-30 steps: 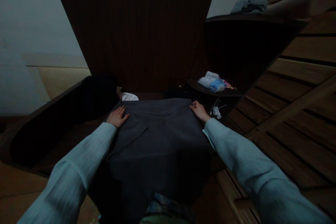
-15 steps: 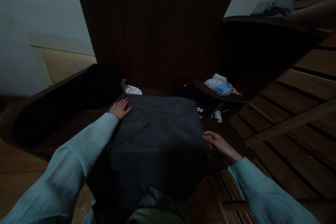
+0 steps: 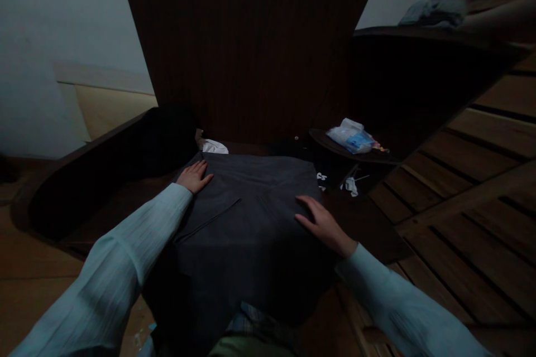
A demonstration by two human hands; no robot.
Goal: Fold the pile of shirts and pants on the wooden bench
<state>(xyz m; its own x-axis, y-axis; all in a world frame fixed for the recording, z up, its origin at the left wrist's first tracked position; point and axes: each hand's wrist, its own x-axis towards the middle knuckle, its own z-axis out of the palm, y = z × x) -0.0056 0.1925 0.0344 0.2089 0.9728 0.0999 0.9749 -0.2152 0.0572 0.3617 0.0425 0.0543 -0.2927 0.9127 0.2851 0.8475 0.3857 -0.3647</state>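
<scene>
A dark grey garment [image 3: 247, 217] lies spread flat on a dark wooden surface in front of me. My left hand [image 3: 194, 177] rests palm down on its far left corner, fingers stretched out. My right hand [image 3: 322, 224] lies flat on the garment's right side, fingers spread, holding nothing. Both arms wear pale blue sleeves. A slanted pocket seam [image 3: 209, 220] runs across the cloth between my hands.
A white crumpled cloth [image 3: 214, 146] lies just past the garment. A plastic packet [image 3: 350, 136] sits on a small round dark shelf at the right. Wooden slats [image 3: 464, 195] spread out on the right. A dark panel [image 3: 251, 44] stands behind.
My right hand came back from the garment's far right corner, passed the right edge, and now lies flat on the cloth. My left hand stayed put.
</scene>
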